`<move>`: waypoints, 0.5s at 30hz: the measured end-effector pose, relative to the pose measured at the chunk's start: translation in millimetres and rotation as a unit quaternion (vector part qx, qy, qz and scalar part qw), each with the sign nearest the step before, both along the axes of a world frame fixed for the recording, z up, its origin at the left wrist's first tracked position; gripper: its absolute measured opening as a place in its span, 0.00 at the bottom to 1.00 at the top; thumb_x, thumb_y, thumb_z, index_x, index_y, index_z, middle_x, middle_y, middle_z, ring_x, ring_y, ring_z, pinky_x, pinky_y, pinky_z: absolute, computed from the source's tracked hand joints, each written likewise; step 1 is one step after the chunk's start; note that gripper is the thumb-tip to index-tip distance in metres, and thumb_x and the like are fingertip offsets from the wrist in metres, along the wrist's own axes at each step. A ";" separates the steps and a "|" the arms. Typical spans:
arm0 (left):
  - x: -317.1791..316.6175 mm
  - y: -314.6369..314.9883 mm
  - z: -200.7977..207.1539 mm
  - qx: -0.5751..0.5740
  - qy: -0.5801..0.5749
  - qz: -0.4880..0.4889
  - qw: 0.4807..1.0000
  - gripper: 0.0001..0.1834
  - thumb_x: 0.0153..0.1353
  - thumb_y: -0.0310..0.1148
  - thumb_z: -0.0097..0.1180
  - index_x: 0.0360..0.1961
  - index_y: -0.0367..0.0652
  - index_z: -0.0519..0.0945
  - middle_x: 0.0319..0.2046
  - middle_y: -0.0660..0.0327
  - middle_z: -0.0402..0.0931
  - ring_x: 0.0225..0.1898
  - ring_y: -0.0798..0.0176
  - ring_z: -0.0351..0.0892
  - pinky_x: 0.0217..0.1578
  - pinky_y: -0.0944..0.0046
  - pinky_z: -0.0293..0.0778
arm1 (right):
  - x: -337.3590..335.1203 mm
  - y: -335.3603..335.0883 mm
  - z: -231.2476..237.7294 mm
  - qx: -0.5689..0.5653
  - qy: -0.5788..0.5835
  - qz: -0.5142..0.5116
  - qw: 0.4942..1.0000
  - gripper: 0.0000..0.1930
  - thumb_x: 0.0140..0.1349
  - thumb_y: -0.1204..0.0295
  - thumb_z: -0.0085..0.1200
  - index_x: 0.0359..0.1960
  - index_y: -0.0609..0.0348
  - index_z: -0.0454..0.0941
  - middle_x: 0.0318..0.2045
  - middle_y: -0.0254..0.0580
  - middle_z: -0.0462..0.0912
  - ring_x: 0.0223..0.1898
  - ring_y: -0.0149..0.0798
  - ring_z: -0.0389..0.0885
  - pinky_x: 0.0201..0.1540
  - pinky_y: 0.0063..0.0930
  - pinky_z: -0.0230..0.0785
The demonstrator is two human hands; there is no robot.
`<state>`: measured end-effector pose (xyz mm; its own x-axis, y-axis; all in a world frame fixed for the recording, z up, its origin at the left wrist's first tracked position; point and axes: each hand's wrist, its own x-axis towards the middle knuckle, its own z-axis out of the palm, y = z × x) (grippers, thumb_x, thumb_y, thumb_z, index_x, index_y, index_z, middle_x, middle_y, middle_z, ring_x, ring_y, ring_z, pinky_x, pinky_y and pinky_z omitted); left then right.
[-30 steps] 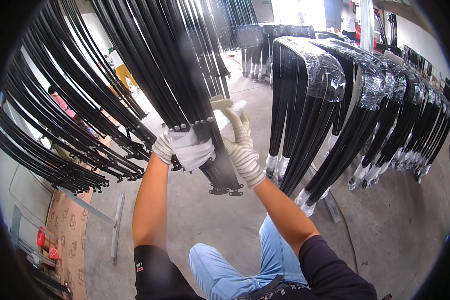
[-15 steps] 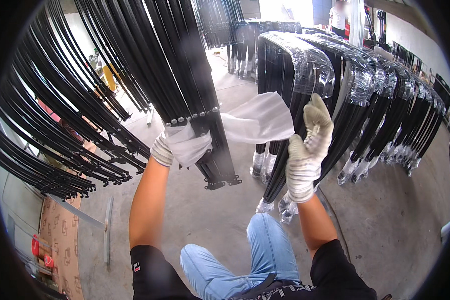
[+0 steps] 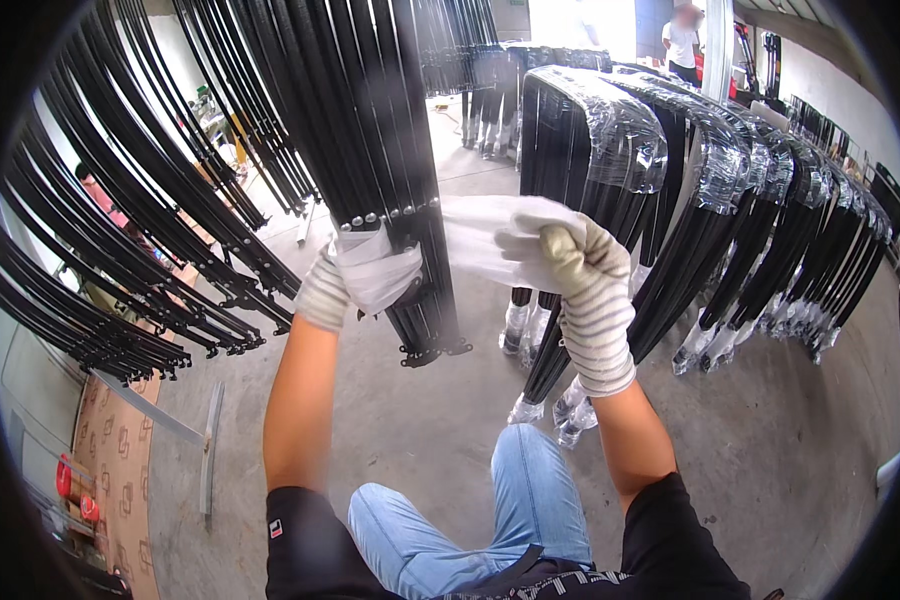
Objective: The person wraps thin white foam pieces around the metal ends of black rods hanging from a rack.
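Note:
A bundle of long black metal bars [image 3: 365,120] hangs in front of me, with a row of round silver fastener heads across it and bracket ends at the bottom. A thin white wrapping sheet [image 3: 378,275] goes around the bundle, covering part of its front left, and its free end stretches out on the right. My left hand [image 3: 322,292], in a striped white glove, is at the bundle's left side; the sheet and bars hide its fingers. My right hand [image 3: 582,262], gloved alike, is closed on the sheet's free end, some fingers showing faintly through it.
Black frames [image 3: 710,150] with clear film on top and wrapped feet stand in a long row to the right. More curved black bars [image 3: 120,200] hang at the left. A grey metal strip [image 3: 211,445] lies on the floor. People are farther back, one in a white top [image 3: 681,45].
My right hand has moved up and left from beside the sheet and now grips its free end. My left hand stays at the bundle's left side.

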<state>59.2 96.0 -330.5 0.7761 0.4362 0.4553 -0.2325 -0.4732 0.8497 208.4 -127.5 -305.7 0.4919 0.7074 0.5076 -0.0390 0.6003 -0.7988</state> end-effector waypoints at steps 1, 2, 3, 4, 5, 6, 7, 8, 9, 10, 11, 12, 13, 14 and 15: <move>-5.9 -22.8 13.1 -0.204 -0.077 -0.028 0.976 0.27 0.58 0.48 0.38 0.52 0.40 0.62 0.44 0.51 0.69 0.43 0.55 0.70 0.46 0.59 0.66 | -1.0 -3.1 -5.5 0.063 -0.041 0.021 0.997 0.14 0.55 0.72 0.50 0.43 0.66 0.71 0.38 0.49 0.77 0.39 0.37 0.77 0.42 0.20 0.70; -7.4 -45.9 26.2 -0.370 -0.160 -0.040 0.914 0.29 0.57 0.50 0.39 0.54 0.41 0.60 0.46 0.52 0.67 0.45 0.56 0.69 0.47 0.60 0.65 | -1.3 -8.9 -10.9 0.123 -0.084 0.034 0.988 0.15 0.55 0.72 0.49 0.43 0.66 0.70 0.38 0.49 0.76 0.41 0.38 0.76 0.44 0.22 0.69; -14.0 -76.1 39.7 -0.254 -0.144 0.026 0.956 0.31 0.56 0.48 0.43 0.56 0.42 0.56 0.46 0.52 0.67 0.45 0.57 0.69 0.46 0.60 0.65 | -4.8 -11.5 -16.3 0.115 -0.082 0.061 0.988 0.16 0.55 0.74 0.48 0.45 0.67 0.69 0.40 0.51 0.75 0.44 0.40 0.74 0.48 0.25 0.67; -18.0 -85.8 37.7 -0.146 -0.142 0.072 0.976 0.31 0.56 0.44 0.45 0.57 0.42 0.53 0.46 0.53 0.67 0.45 0.58 0.69 0.46 0.61 0.66 | -6.1 -14.3 -18.9 0.082 -0.147 0.047 0.985 0.16 0.55 0.79 0.45 0.47 0.67 0.67 0.42 0.50 0.75 0.45 0.39 0.73 0.49 0.24 0.66; -22.6 -94.0 32.3 -0.043 -0.139 0.132 0.980 0.32 0.55 0.40 0.47 0.58 0.42 0.51 0.45 0.53 0.67 0.44 0.59 0.70 0.46 0.62 0.67 | -13.4 -15.2 -19.8 0.074 -0.194 0.035 0.978 0.16 0.55 0.81 0.44 0.47 0.68 0.67 0.42 0.50 0.74 0.46 0.38 0.73 0.48 0.23 0.66; -22.4 -89.8 15.3 0.045 -0.147 0.170 0.973 0.31 0.56 0.35 0.47 0.58 0.41 0.50 0.44 0.53 0.68 0.44 0.59 0.71 0.45 0.63 0.68 | -22.7 -16.1 -18.6 0.065 -0.241 0.022 0.968 0.16 0.55 0.83 0.42 0.47 0.69 0.67 0.42 0.50 0.74 0.46 0.37 0.72 0.48 0.22 0.66; -18.4 -90.7 6.8 0.128 -0.156 0.199 0.959 0.30 0.56 0.30 0.46 0.58 0.41 0.49 0.43 0.53 0.69 0.43 0.59 0.72 0.45 0.65 0.69 | -32.3 -16.4 -18.4 0.019 -0.269 -0.050 0.962 0.17 0.55 0.70 0.50 0.45 0.65 0.71 0.34 0.38 0.79 0.34 0.24 0.74 0.38 0.16 0.67; -14.9 -91.3 2.1 0.055 -0.152 0.170 0.972 0.32 0.56 0.28 0.46 0.59 0.41 0.47 0.44 0.53 0.68 0.44 0.60 0.71 0.46 0.65 0.68 | -35.1 -14.9 -25.0 0.030 -0.262 -0.035 0.964 0.15 0.55 0.73 0.50 0.45 0.65 0.71 0.32 0.36 0.79 0.32 0.24 0.74 0.35 0.14 0.67; -10.3 -92.3 0.5 -0.018 -0.148 0.141 0.979 0.33 0.56 0.27 0.47 0.60 0.42 0.45 0.45 0.54 0.67 0.45 0.61 0.70 0.46 0.65 0.67 | -41.3 -14.6 -30.6 -0.044 -0.243 -0.020 0.969 0.15 0.54 0.74 0.51 0.43 0.66 0.72 0.30 0.35 0.78 0.30 0.25 0.74 0.33 0.15 0.67; -7.1 -91.9 4.1 -0.087 -0.144 0.111 0.980 0.35 0.55 0.25 0.47 0.60 0.43 0.43 0.46 0.54 0.66 0.46 0.61 0.69 0.47 0.66 0.66 | -42.1 -5.5 -36.5 0.004 -0.380 -0.090 0.921 0.17 0.52 0.75 0.49 0.45 0.63 0.70 0.26 0.36 0.77 0.25 0.29 0.75 0.28 0.20 0.68; -3.3 -78.2 -2.7 0.025 -0.140 0.154 0.978 0.37 0.56 0.27 0.48 0.60 0.44 0.39 0.46 0.56 0.65 0.46 0.64 0.67 0.47 0.67 0.65 | -43.6 4.0 -42.3 0.063 -0.489 -0.175 0.852 0.20 0.50 0.77 0.48 0.47 0.61 0.68 0.23 0.37 0.76 0.21 0.33 0.75 0.23 0.24 0.69; -1.3 -70.6 -8.6 0.039 -0.148 0.162 0.975 0.37 0.56 0.27 0.48 0.60 0.44 0.39 0.46 0.57 0.64 0.45 0.65 0.67 0.46 0.68 0.65 | -47.8 16.6 -39.6 0.134 -0.533 -0.239 0.800 0.26 0.44 0.79 0.48 0.51 0.58 0.64 0.19 0.39 0.73 0.19 0.36 0.74 0.22 0.26 0.68; 2.4 -66.4 -11.1 0.052 -0.155 0.167 0.972 0.37 0.56 0.27 0.48 0.60 0.44 0.39 0.46 0.57 0.64 0.45 0.66 0.66 0.45 0.69 0.65 | -51.7 26.4 -48.5 0.086 -0.541 -0.216 0.808 0.27 0.43 0.79 0.48 0.51 0.58 0.64 0.20 0.39 0.74 0.20 0.38 0.74 0.22 0.27 0.68; 4.8 -63.3 -12.1 0.064 -0.163 0.172 0.970 0.37 0.56 0.26 0.47 0.60 0.45 0.38 0.46 0.58 0.64 0.44 0.66 0.66 0.45 0.70 0.65 | -53.7 31.9 -53.9 0.037 -0.547 -0.193 0.814 0.28 0.41 0.79 0.49 0.50 0.57 0.65 0.21 0.40 0.74 0.21 0.39 0.75 0.22 0.27 0.68; 6.3 -61.1 -11.6 0.087 -0.151 0.184 0.967 0.36 0.56 0.25 0.45 0.60 0.45 0.39 0.46 0.57 0.64 0.45 0.66 0.66 0.45 0.71 0.64 | -51.1 32.8 -56.0 0.037 -0.558 -0.198 0.805 0.27 0.42 0.79 0.48 0.50 0.57 0.65 0.21 0.40 0.75 0.21 0.38 0.75 0.22 0.27 0.68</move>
<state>65.6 34.9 -342.1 0.4032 0.5541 0.7283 -0.2461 -0.7009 0.6695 157.3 -94.7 -361.7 -0.1196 0.5537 0.8241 0.8843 0.4368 -0.1651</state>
